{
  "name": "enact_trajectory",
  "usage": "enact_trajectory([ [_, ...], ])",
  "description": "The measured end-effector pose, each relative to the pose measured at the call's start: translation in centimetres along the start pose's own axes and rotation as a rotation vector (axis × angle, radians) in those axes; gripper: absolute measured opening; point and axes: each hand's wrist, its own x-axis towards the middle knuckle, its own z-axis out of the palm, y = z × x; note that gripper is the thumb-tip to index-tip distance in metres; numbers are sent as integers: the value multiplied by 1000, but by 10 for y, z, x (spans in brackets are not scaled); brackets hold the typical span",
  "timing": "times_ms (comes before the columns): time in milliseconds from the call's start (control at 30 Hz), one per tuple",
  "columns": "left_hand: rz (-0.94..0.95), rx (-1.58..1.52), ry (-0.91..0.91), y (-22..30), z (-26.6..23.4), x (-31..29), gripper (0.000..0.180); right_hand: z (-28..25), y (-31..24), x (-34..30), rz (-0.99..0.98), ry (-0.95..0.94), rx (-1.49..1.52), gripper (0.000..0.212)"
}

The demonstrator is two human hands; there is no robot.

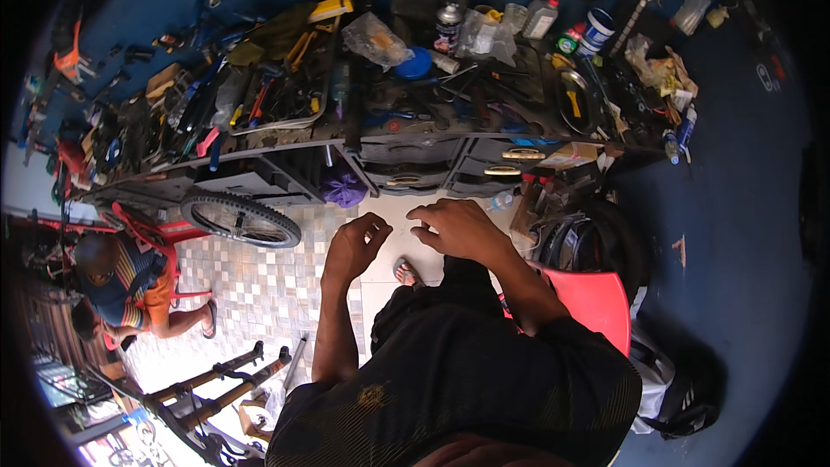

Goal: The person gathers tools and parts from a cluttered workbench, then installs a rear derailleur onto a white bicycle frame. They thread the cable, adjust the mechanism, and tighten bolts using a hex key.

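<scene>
Both hands empty, held in the air over the floor (381, 207), short of the bench (389, 133). Clock readings from each hand, twelve toward the bench.

Left hand (353, 246): fingers loosely curled, bent in toward three o'clock, nothing seen in them. Right hand (460, 228): fingers slack and half bent, pointing to about nine, also holding nothing. Gap between the two hands; not touching.

Nearest the left hand, at twelve: a purple bag (344, 191), below the bench. Looks thin and crumpled, so probably soft and light, slithery under a loose pinch. Contents cannot be told; a full one could weigh more and tear. Best hold, I judge: a gathered handful near the top, other palm underneath.

From the right hand, at one: a gold-coloured drawer handle (501, 170) on the dark drawers (412, 154). Likely stiff and smooth; hook fingers behind the middle, pull straight. Drawer weight unknown.

From the left hand, between nine and ten: a wheel (240, 219) with a knobbly tyre, tilted. Should be bulky but manageable, tyre grippy, rim stiff, spokes the delicate part. Grip the tyre on opposite sides. Whether it touches the bench, cannot tell.
</scene>
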Motion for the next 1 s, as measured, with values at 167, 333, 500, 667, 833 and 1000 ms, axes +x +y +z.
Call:
enact_trajectory([
  [167, 10, -30, -61, 5, 8, 41, 18, -9, 30, 8, 67, 14, -2, 32],
  [333, -41, 14, -103, 8, 14, 82, 17, -35, 67, 36, 114, -47, 20, 33],
  [500, -28, -3, -88, 20, 11, 130, 12, -64, 107, 81, -14, 38, -64, 25],
  [667, -20, 59, -22, 36, 5, 178, 14, -95, 129, 119, -127, 110, -46, 22],
  [833, -73, 89, 12, 37, 6, 202, 17, -104, 146, 146, -178, 27, -53, 23],
  [1000, -173, 52, 35, 33, 10, 207, 17, -105, 158, 169, -258, -2, 5, 23],
])
